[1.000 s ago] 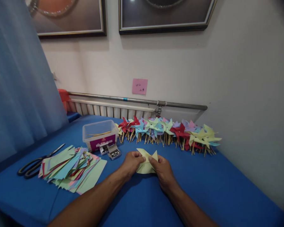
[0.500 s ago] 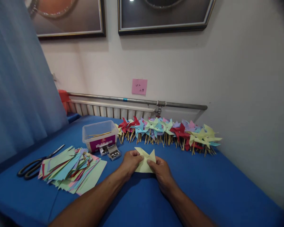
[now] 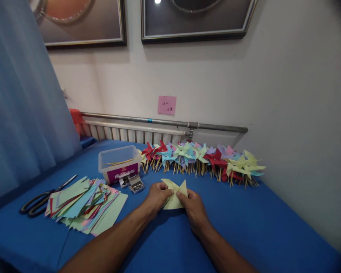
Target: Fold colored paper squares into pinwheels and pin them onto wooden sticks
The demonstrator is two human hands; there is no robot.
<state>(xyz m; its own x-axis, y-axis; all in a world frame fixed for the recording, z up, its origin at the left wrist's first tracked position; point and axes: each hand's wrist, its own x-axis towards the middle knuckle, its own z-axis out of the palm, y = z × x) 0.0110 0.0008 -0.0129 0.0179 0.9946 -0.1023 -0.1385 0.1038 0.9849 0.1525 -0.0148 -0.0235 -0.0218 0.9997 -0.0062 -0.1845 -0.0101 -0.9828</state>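
Handwritten "252" on pink wall note (image 3: 167, 105); purple label (image 3: 124, 170) too blurred.

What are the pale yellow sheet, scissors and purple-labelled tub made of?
Pale yellow sheet: likely matte paper, crisp pointed flaps. Scissors: blades apparently metal, grey sheen; dark, smooth-looking handles probably plastic. Purple-labelled tub: likely plastic, slightly glossy, see-through sides.

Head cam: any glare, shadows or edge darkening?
Head view: small bright glare spot on the right framed picture; head view: soft shadow on the blue cloth below the yellow paper; head view: upper right corner dark and blurred.
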